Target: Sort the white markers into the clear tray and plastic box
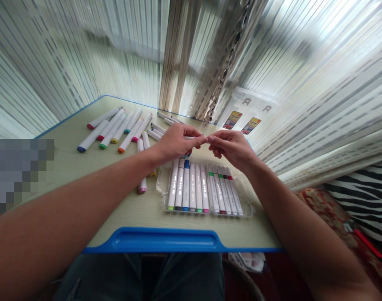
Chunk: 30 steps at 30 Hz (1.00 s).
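Gently, our left hand [180, 140] and right hand [233, 146] pinched a slim white marker [191, 138], aligned for control, clear plastic case [247, 210] at six o'clock.

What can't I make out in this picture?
All in the head view:
- most of the slim white marker: covered by the left hand and right hand
- lettering on the boxed markers: too small
- sticker wording: blurred
- white item below: partly behind the table
- left patch: pixelated

A white marker [190, 138] spans both hands [177, 140] [230, 146], nearly level.
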Each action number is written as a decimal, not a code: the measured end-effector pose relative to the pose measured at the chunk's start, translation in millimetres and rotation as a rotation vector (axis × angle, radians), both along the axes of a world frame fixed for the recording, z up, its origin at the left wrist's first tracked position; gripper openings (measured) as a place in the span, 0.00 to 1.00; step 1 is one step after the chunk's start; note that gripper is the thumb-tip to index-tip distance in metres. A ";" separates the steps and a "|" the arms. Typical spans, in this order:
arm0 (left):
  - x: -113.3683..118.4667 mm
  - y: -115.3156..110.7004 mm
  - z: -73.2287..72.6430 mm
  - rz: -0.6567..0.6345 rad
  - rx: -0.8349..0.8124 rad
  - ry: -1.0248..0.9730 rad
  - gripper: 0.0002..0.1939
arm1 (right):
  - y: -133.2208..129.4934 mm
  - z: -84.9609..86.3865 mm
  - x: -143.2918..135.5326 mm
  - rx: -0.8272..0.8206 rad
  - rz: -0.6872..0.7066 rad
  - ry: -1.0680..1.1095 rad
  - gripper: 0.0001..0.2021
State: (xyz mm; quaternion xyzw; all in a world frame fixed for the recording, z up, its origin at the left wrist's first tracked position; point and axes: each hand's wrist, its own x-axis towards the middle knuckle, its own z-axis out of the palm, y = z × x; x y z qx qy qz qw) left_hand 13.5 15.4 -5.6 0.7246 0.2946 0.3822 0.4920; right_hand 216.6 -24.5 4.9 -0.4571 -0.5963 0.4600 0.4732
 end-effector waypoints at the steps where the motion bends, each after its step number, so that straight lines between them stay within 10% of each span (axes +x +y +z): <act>1: 0.0 -0.1 0.4 0.007 -0.006 -0.007 0.12 | 0.4 0.2 0.3 0.004 -0.015 0.017 0.16; 19: 3.2 3.0 3.4 0.063 -0.311 -0.237 0.09 | 9.9 7.4 10.1 -0.150 -0.310 0.324 0.14; 30: 2.0 3.0 2.7 0.126 -0.234 -0.205 0.04 | 8.7 3.7 9.6 -0.125 -0.198 0.260 0.12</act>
